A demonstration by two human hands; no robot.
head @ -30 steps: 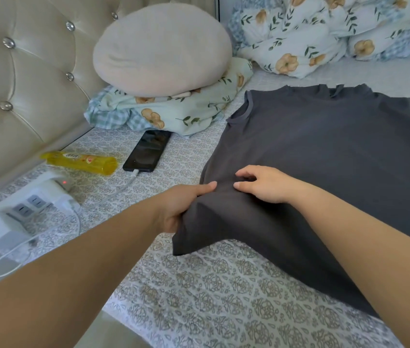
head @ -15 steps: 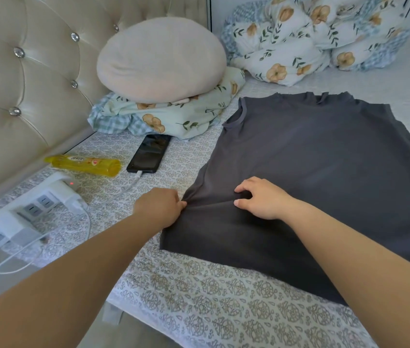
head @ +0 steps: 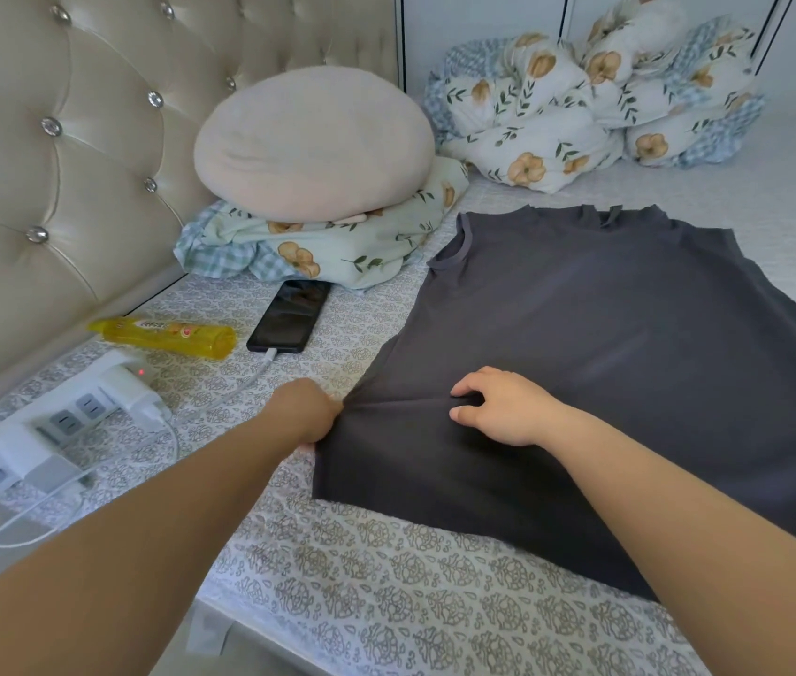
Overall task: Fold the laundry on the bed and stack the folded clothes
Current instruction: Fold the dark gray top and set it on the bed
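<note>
A dark grey sleeveless shirt (head: pixel 620 344) lies spread flat on the patterned bed sheet (head: pixel 386 592), neck end toward the far side. My left hand (head: pixel 306 412) grips the shirt's left side edge near the hem, fingers curled round the cloth. My right hand (head: pixel 503 407) sits on the shirt a little to the right and pinches a small ridge of fabric between thumb and fingers. A taut crease runs between the two hands.
A black phone (head: pixel 289 314) on a white cable, a yellow bottle (head: pixel 167 334) and a white power strip (head: pixel 45 426) lie left of the shirt. A beige cushion (head: pixel 313 143) on a floral pillow sits by the tufted headboard. A floral duvet (head: pixel 591 104) is bunched at the far side.
My left hand has pulled the shirt's side edge outward to the left and turned its fingers under; the lifted corner now lies flat. The right hand stays pinching the cloth.
</note>
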